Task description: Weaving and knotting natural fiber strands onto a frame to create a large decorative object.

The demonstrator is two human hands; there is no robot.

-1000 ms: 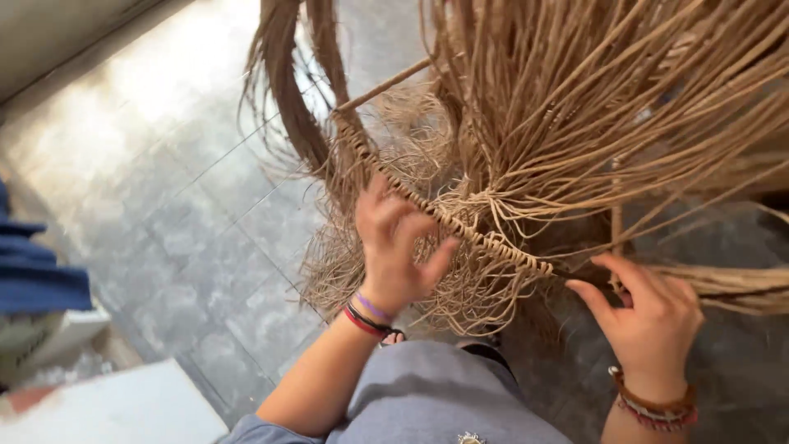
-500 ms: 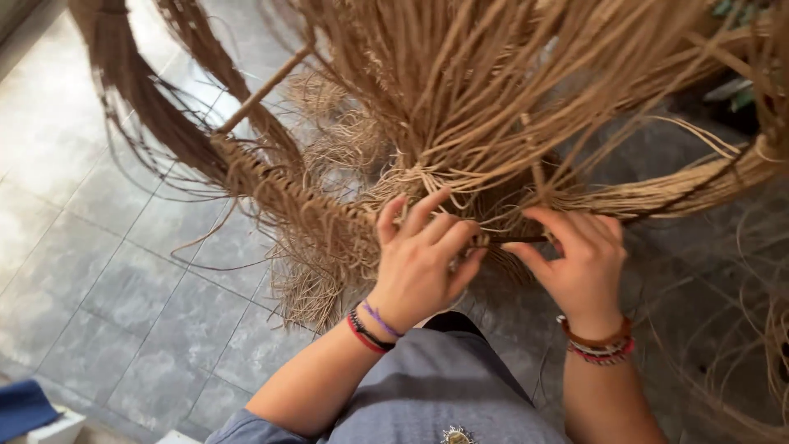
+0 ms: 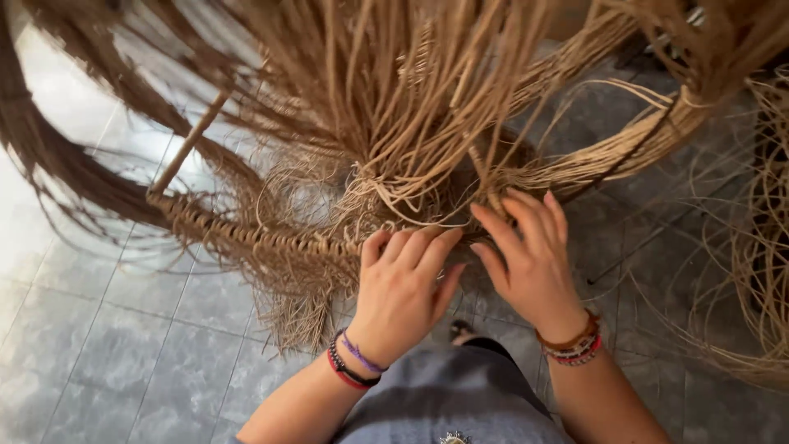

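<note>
- Presently both hands sit side by side at the end of the tan woven band of plant-fibre cord (image 3: 246, 238), which runs from a thin wooden stick (image 3: 187, 146) at upper left down toward the middle of the view, held above the grey tiled floor (image 3: 107, 345).
- Left hand (image 3: 403, 288): fingers curled over the band's working end, pressing the last knots; grasping the weave, not clenched tight.
- Right hand (image 3: 530, 263): fingers spread and loosely extended against the loose cords; whether it pinches a strand, I cannot tell.
- Long loose tan strands (image 3: 394, 90) fan upward from the knotting point; a thick bundled sheaf of the same fibre (image 3: 625, 148) arcs off to the upper right.
- Short frayed fringe (image 3: 304, 304) hangs below the band.
- Judged handling: light, dry, pliant in single strands, springy and stiff in bulk; rough enough not to slip. Strands likely tangle and may fray or snap if bent sharply.
- Best hold, I judge: on the finished woven band close to the last knot, where it is firm; single cords taken near their base.
- Beaded and cord bracelets (image 3: 349, 362) on both wrists.
</note>
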